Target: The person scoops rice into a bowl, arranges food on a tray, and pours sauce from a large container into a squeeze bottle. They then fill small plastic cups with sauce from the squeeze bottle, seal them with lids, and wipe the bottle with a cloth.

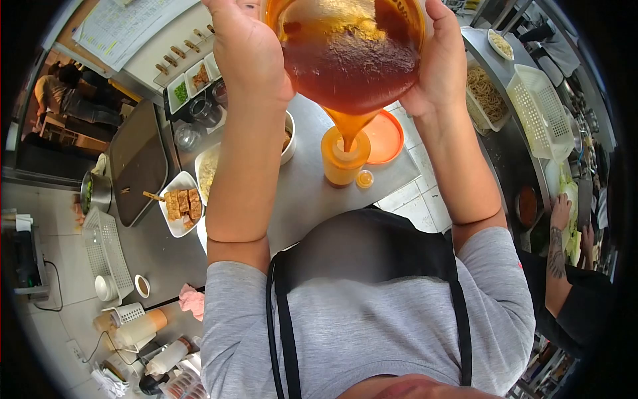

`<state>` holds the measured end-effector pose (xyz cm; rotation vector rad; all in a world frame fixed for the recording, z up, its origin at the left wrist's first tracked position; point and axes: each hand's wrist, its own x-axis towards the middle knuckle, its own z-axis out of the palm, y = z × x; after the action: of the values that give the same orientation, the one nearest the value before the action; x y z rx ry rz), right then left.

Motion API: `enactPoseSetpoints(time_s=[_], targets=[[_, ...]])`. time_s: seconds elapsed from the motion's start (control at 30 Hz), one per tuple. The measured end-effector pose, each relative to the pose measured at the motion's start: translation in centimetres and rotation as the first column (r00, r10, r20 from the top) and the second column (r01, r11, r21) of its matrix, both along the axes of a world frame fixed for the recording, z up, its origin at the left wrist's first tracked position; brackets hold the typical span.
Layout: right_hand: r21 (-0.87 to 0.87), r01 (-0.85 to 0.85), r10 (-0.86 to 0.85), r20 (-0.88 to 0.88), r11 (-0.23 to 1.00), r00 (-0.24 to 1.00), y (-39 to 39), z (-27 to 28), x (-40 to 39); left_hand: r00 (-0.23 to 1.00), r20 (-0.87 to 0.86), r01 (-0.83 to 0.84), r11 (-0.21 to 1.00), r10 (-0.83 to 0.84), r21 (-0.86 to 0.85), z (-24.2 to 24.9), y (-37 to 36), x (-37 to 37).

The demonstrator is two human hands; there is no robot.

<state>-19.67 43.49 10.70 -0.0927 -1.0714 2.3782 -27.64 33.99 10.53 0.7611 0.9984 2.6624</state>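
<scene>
Tub (349,50) of red-brown sauce, tilted, clamped between both hands: left hand (249,50) on one side, right hand (442,60) on the other. Sauce streams into an orange bottle (344,158) standing on the steel surface (306,193). Small cap (364,179) just beside the bottle, orange lid (385,137) behind it. Tofu plate (181,203) well apart. Another person's hand (561,211) at far edge.

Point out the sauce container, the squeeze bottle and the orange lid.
sauce container (349,60), head view, on its clear wall over the red sauce
squeeze bottle (342,166), head view, on its orange body
orange lid (385,139), head view, on its flat inner face
</scene>
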Motion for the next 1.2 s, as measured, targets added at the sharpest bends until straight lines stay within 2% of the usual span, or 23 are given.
enactPoseSetpoints(time_s=[0.13,0.23,0.47,0.57,0.63,0.73,0.83,0.93,1.07,1.2], targets=[[-0.01,-0.012,0.012,-0.004,1.0,1.0,0.1,0.0,-0.1,0.999,-0.037,0.004,1.0,-0.003,0.021,0.2,0.2,0.3],[-0.015,-0.055,0.054,-0.023,0.998,0.998,0.7,-0.6,-0.2,0.987,-0.115,0.12,0.992,-0.115,0.043,0.0,-0.1,-0.1],[0.014,0.007,-0.007,0.013,1.0,1.0,0.1,0.0,-0.1,0.995,-0.048,0.089,0.994,-0.085,0.07,0.1,-0.1,-0.5],[0.015,-0.094,0.095,-0.101,0.995,0.99,0.5,-0.6,-0.1,0.999,-0.037,0.04,0.998,-0.038,0.058,0.1,0.0,-0.4],[0.013,-0.096,0.097,-0.094,0.995,0.991,0.5,-0.5,-0.1,0.999,-0.033,-0.042,0.999,0.043,0.024,0.4,0.2,0.3],[0.015,-0.102,0.103,-0.101,0.995,0.989,0.5,-0.3,0.0,0.997,-0.07,0.027,0.999,-0.024,0.044,0.4,0.1,0.2],[0.021,-0.093,0.094,-0.109,0.995,0.99,0.5,-0.4,0.0,0.999,-0.031,-0.036,0.999,0.037,0.032,0.7,0.2,0.6],[0.026,-0.085,0.087,-0.095,0.996,0.992,0.8,-0.5,0.0,0.995,-0.051,0.087,0.994,-0.084,0.063,0.1,-0.4,-0.6],[0.021,-0.013,0.014,-0.047,1.0,0.999,0.5,-0.4,0.1,0.996,-0.09,0.031,0.999,-0.027,0.042,0.6,0.0,0.4],[0.02,-0.081,0.082,-0.084,0.997,0.993,0.9,-0.5,0.1,0.997,-0.081,0.017,0.998,-0.012,0.064,0.4,0.1,0.3]])
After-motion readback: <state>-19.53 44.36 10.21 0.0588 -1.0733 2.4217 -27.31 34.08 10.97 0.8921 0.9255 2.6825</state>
